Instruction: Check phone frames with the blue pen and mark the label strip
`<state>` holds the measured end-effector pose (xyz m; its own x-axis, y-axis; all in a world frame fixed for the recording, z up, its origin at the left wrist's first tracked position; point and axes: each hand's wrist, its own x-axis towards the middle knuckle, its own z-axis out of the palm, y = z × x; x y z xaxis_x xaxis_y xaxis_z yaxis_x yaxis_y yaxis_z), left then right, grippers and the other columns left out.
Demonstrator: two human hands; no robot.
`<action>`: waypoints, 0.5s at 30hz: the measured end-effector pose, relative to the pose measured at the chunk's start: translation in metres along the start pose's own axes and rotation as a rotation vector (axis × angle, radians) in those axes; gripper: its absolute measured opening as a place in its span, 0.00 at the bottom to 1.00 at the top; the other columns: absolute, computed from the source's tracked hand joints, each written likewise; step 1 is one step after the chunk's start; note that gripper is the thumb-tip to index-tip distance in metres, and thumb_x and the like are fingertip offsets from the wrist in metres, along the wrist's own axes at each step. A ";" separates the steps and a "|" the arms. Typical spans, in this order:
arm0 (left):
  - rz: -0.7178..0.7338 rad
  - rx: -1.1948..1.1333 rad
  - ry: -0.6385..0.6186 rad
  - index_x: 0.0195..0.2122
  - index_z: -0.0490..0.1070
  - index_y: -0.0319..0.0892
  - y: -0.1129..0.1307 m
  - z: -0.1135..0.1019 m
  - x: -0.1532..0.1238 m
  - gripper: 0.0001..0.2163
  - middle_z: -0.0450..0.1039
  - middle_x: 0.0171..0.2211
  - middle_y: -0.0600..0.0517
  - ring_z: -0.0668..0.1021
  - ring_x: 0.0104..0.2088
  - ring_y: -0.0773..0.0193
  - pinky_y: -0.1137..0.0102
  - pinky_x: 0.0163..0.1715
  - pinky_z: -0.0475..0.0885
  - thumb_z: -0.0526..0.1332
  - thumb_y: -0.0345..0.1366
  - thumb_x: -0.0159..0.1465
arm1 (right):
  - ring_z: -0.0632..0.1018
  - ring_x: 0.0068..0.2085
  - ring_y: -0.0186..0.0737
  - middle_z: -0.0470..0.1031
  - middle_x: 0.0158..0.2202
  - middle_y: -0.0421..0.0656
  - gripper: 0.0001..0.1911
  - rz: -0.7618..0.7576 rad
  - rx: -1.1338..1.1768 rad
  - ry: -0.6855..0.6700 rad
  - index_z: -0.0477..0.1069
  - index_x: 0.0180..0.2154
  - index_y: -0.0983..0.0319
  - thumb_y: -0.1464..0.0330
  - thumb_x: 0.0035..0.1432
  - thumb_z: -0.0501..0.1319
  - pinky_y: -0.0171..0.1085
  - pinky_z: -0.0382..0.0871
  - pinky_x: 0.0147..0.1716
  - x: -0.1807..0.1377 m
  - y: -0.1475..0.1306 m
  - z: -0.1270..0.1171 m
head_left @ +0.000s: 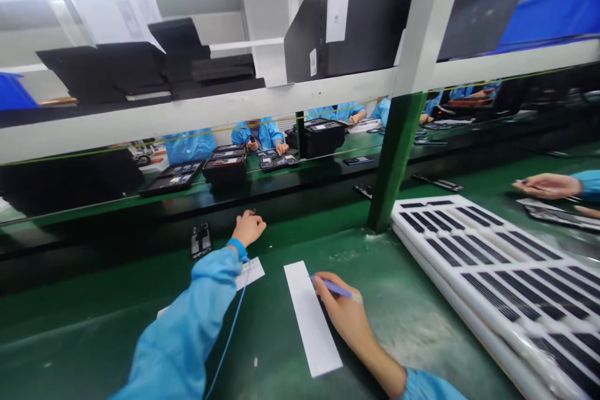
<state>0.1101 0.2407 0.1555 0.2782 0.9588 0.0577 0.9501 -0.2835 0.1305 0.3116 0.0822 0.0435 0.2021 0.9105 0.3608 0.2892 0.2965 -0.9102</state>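
My right hand (344,309) is closed around a slim purple pen-like tool (336,288). The tool's tip is at the right edge of a long white strip of paper (312,325), which lies on the green bench mat. My left hand (248,227) reaches forward to the bench's dark back edge, its fingers curled down; whatever they grip is hidden. A light blue cord (229,340) runs from its blue wristband (239,248). Left of that hand lies a phone part (201,240), dark and silver. A white card with markings (250,273) is partly under my left sleeve.
Stacked white foam trays (424,269) with black strips stand at the right, beside a green post (396,162). A co-worker's hand (548,186) is at far right. Beyond the dark ledge are black trays (225,169) and co-workers. A shelf (300,97) crosses overhead.
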 end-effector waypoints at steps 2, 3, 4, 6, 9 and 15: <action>0.092 -0.017 0.001 0.35 0.74 0.40 0.011 -0.006 -0.047 0.11 0.62 0.55 0.46 0.62 0.57 0.51 0.55 0.55 0.61 0.53 0.32 0.69 | 0.78 0.32 0.46 0.76 0.30 0.42 0.19 0.031 0.014 0.016 0.76 0.38 0.60 0.52 0.65 0.58 0.34 0.72 0.30 0.000 0.005 -0.002; 0.139 -0.028 -0.012 0.34 0.74 0.42 0.017 -0.005 -0.076 0.09 0.58 0.58 0.49 0.62 0.56 0.51 0.56 0.54 0.63 0.54 0.33 0.67 | 0.78 0.32 0.46 0.76 0.31 0.42 0.19 0.046 0.026 0.018 0.76 0.38 0.61 0.52 0.65 0.58 0.34 0.73 0.30 0.000 0.008 -0.003; 0.195 -0.037 -0.025 0.34 0.74 0.44 0.023 -0.001 -0.107 0.08 0.56 0.59 0.52 0.62 0.56 0.50 0.56 0.52 0.65 0.56 0.34 0.66 | 0.78 0.32 0.45 0.76 0.31 0.43 0.19 0.063 0.044 0.014 0.76 0.38 0.61 0.52 0.65 0.59 0.34 0.73 0.29 0.000 0.012 -0.003; 0.296 -0.014 -0.087 0.34 0.73 0.46 0.031 0.015 -0.165 0.08 0.54 0.61 0.52 0.61 0.57 0.46 0.54 0.45 0.69 0.54 0.35 0.65 | 0.78 0.31 0.45 0.77 0.32 0.43 0.20 0.106 0.099 -0.002 0.76 0.38 0.61 0.51 0.64 0.60 0.34 0.74 0.28 0.001 0.020 -0.002; 0.277 0.055 -0.174 0.37 0.73 0.49 0.036 0.044 -0.222 0.07 0.54 0.62 0.52 0.60 0.57 0.40 0.49 0.39 0.71 0.55 0.36 0.64 | 0.78 0.29 0.46 0.77 0.30 0.46 0.23 0.164 0.212 -0.026 0.75 0.37 0.63 0.49 0.60 0.62 0.34 0.74 0.24 0.011 0.028 0.004; 0.271 0.027 -0.091 0.53 0.68 0.55 0.039 0.065 -0.211 0.15 0.58 0.61 0.47 0.62 0.56 0.37 0.42 0.41 0.69 0.59 0.44 0.65 | 0.78 0.25 0.45 0.76 0.26 0.47 0.28 0.192 0.246 -0.070 0.74 0.31 0.65 0.44 0.52 0.65 0.33 0.73 0.19 0.056 0.028 0.032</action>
<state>0.0973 0.0282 0.0836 0.5327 0.8463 -0.0024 0.8426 -0.5300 0.0956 0.3008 0.1511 0.0320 0.1632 0.9717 0.1706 0.0158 0.1703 -0.9853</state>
